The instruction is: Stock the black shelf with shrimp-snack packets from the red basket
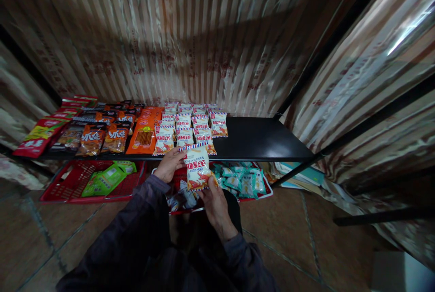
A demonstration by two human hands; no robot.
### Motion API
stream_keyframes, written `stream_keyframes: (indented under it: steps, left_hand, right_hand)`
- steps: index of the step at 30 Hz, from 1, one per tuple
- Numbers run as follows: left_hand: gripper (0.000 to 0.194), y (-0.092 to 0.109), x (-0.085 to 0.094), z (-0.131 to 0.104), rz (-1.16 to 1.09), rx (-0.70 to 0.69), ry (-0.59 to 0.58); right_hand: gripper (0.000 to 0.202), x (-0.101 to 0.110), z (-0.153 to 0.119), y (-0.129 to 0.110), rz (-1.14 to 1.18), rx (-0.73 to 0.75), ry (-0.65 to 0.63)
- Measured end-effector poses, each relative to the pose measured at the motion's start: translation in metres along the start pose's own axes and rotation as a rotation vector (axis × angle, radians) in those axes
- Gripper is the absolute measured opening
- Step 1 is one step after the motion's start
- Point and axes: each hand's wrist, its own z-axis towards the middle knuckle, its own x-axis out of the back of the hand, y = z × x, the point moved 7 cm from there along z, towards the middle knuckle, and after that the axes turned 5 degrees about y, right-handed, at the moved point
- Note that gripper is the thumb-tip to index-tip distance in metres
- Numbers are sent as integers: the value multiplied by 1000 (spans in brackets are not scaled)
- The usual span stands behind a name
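Note:
A white and orange snack bag (197, 167) is held upright between both hands, in front of the shelf's front edge. My left hand (171, 164) grips its upper left corner. Fingers of my right hand (215, 202) pinch its lower right corner. Just behind it, rows of matching white bags (184, 137) stand on the black shelf (258, 140). One more such bag (218, 124) is at the right end of the rows. Below the held bag, a red basket (268, 191) contains teal packets (247, 183) and small bluish-white packets (187, 198).
Left of the white bags are an orange bag (144, 133), several dark snack bags (115, 138) and red bags (44, 133). Another red basket (64, 188) holds green packets (105, 179). Books (299, 173) lie beneath the shelf near a black slanted post (299, 169).

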Motion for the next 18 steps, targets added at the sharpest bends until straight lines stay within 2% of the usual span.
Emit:
stream_keyframes:
  steps: [10, 14, 18]
  left_hand:
    - [35, 8, -5, -7, -15, -83, 98]
    - [37, 6, -7, -6, -22, -99, 75]
    - [42, -2, -12, -7, -11, -54, -19]
  right_hand:
    - [39, 0, -4, 2, 77, -71, 55]
    - [39, 5, -1, 5, 115, -72, 87]
    - [39, 5, 1, 4, 149, -76, 104]
